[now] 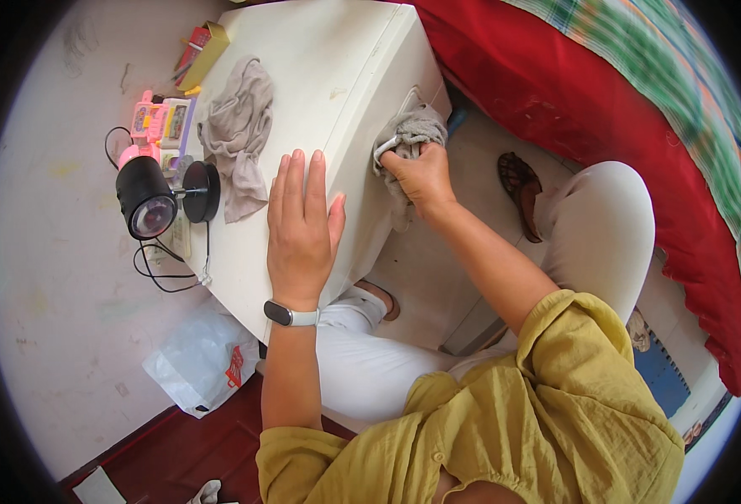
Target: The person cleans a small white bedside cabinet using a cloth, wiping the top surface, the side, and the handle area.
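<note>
My right hand (422, 179) grips a bunched grey cloth (422, 126) against the front face of a white cabinet (295, 94). The cloth is pressed around a white handle (384, 146) there, and part of it hangs below my fingers. Palm down, my left hand (301, 233) rests on the cabinet top near its front edge, holding nothing. Its thumb is spread from the fingers, and a smart band sits on the wrist. Just beyond those fingertips lies a second crumpled grey cloth (238, 132) on the top.
Along the wall side stand a black lamp-like device (150, 195) with cables, pink and white small boxes (156, 123) and a yellow box (206, 57). A white plastic bag (194, 359) lies beside the cabinet. A red bed skirt (534, 94) borders the right; a sandal (518, 192) is on the floor.
</note>
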Available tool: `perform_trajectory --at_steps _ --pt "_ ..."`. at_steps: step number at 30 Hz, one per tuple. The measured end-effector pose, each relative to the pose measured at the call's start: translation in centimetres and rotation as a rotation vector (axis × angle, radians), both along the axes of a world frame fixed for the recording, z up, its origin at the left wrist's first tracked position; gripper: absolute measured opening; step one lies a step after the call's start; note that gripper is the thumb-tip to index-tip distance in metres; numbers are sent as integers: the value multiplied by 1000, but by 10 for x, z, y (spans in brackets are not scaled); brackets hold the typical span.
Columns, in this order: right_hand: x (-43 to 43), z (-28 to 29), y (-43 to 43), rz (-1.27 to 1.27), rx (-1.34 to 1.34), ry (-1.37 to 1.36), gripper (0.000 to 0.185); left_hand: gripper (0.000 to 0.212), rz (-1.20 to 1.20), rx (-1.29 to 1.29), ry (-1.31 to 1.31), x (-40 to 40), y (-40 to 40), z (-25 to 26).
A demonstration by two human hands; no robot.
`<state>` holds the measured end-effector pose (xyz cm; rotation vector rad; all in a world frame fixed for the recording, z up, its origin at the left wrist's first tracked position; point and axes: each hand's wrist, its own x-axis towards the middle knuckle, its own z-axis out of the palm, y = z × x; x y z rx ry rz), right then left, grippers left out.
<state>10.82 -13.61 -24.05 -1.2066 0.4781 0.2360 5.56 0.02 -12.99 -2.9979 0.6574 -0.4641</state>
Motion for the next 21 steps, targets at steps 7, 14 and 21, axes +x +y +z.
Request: perform_trajectory --at_steps 7,14,21 --pt "-60 -67 23 307 -419 -48 35 56 -20 -3 -16 0 0 0" --pt "-75 -91 13 137 -322 -25 35 54 -21 -19 -24 -1 1 -3" --pt "-18 -47 -19 -434 -254 -339 25 54 -2 -11 -11 -2 2 0"
